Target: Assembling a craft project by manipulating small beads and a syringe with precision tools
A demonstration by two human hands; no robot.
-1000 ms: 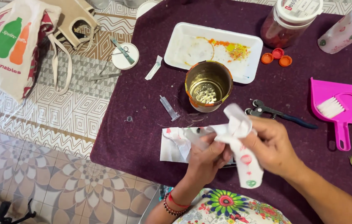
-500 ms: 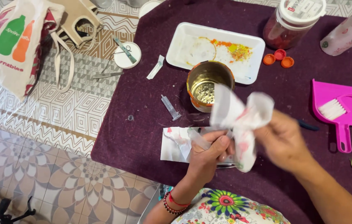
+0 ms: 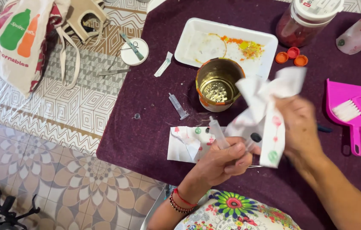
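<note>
Head view, looking down on a counter (image 3: pixel 146 140) covered in dark purple cloth. The left hand (image 3: pixel 221 159) is clenched around a clear plastic syringe (image 3: pixel 218 133), barrel gripped in the fist near the middle, one end rising up and to the left. The right hand (image 3: pixel 302 127), blurred, grasps a crumpled white printed wipe (image 3: pixel 270 106) just beside the syringe; the wipe hangs in folds above and below the fingers. Both things are held in the air, over the near edge of the counter.

Handling, as judged: the syringe looks light, stiff and smooth, so it may slip if wet; the middle of the barrel offers the firmest hold, while the thin end seems the part most easily snapped. The wipe is soft and limp and can be pinched anywhere, though it gives no support of its own.

Surroundings: a second printed wipe (image 3: pixel 189 142) lies flat on the counter below the left hand. Behind the hands stands an open gold-coloured tin (image 3: pixel 219 85), touching a white foam tray (image 3: pixel 227 47) smeared with orange and yellow. A second syringe (image 3: pixel 178 106) lies left of the tin. To the right lies a pink dustpan (image 3: pixel 355 113) holding a small white brush (image 3: pixel 347 110). Three orange bottle caps (image 3: pixel 291 56) lie near a red-filled jar (image 3: pixel 306 21).
</note>
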